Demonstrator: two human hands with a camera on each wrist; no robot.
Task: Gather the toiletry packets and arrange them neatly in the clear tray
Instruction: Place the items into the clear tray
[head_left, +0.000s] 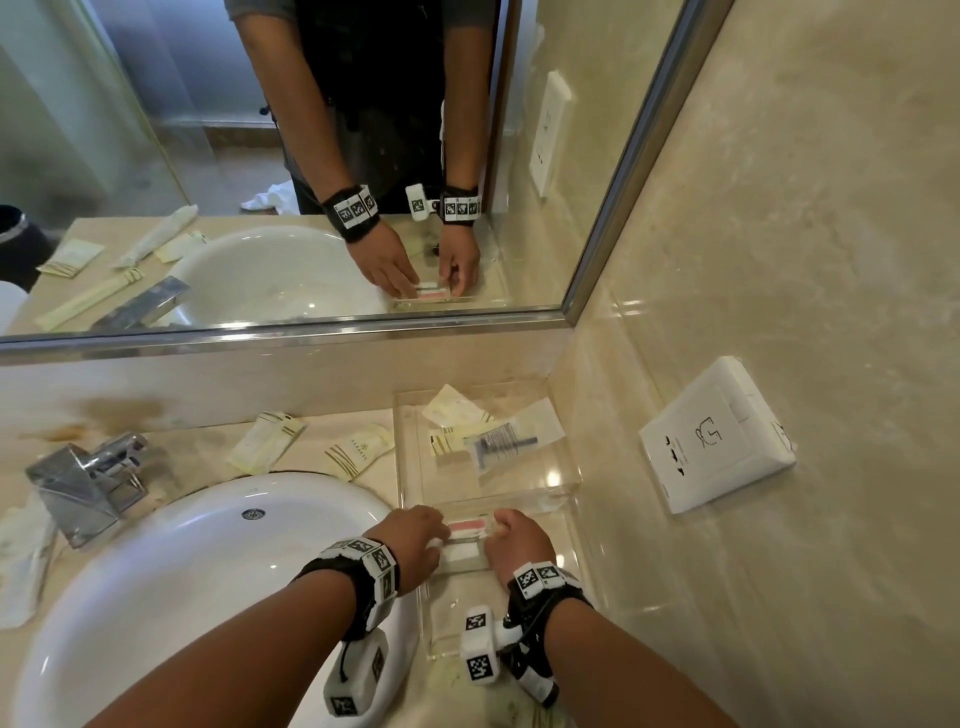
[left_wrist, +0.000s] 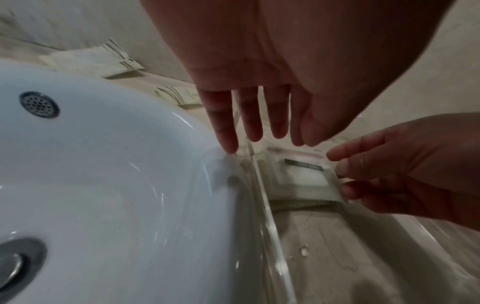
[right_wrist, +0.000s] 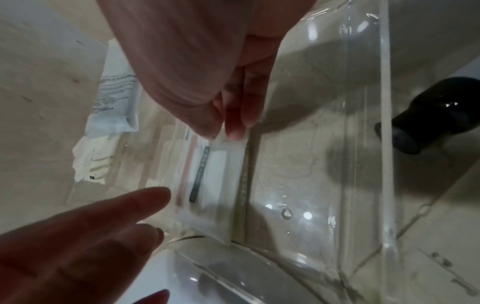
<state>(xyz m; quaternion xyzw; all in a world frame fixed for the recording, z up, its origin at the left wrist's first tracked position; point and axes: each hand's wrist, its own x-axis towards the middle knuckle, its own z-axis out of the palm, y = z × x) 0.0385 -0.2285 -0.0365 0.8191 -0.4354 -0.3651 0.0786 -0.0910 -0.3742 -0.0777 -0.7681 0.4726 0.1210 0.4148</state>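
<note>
Right hand (head_left: 521, 543) fingers pinching packet (head_left: 467, 538); left hand (head_left: 410, 540) fingers straight, open. We're aiming it flat inside tray (head_left: 452, 613), square to tray wall.

black wristbands (head_left: 546, 590), checkered marker tags (head_left: 382, 561), white camera blocks (head_left: 480, 647)

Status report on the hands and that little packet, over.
Left hand open, fingers straight beside the packet. Right hand pinches the packet's end. Packet low in the clear tray. Sink rim close on the left.

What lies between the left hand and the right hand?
A small packet with a pink stripe, in the near clear tray; the head view shows it plainly.
</note>
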